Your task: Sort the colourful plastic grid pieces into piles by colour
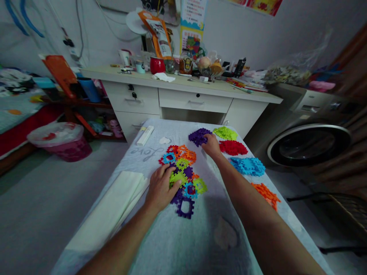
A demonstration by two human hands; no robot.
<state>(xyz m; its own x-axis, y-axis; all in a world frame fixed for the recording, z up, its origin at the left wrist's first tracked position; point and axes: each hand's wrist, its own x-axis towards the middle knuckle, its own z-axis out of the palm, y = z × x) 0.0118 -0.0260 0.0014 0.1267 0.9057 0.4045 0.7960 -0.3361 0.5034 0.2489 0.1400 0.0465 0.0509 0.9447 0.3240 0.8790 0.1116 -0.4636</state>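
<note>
A mixed heap of coloured square toothed tiles [183, 170] lies in the middle of a cloth-covered table [183, 244]. My left hand [160, 188] rests on the heap's left side, fingers curled over a lime tile [176, 177]. My right hand [211, 146] reaches further back and rests on the purple pile [198, 136], fingers bent down onto it. Sorted piles lie along the right: lime [225, 133], red [233, 147], blue [248, 166], orange [266, 194]. A single purple tile [185, 207] lies nearest to me.
A folded white cloth [114, 208] lies on the table's left edge, a white remote-like bar [145, 135] at the far left. Behind stands a cluttered desk [183, 86]; a washing machine [309, 143] is at right, a pink bin [59, 139] at left.
</note>
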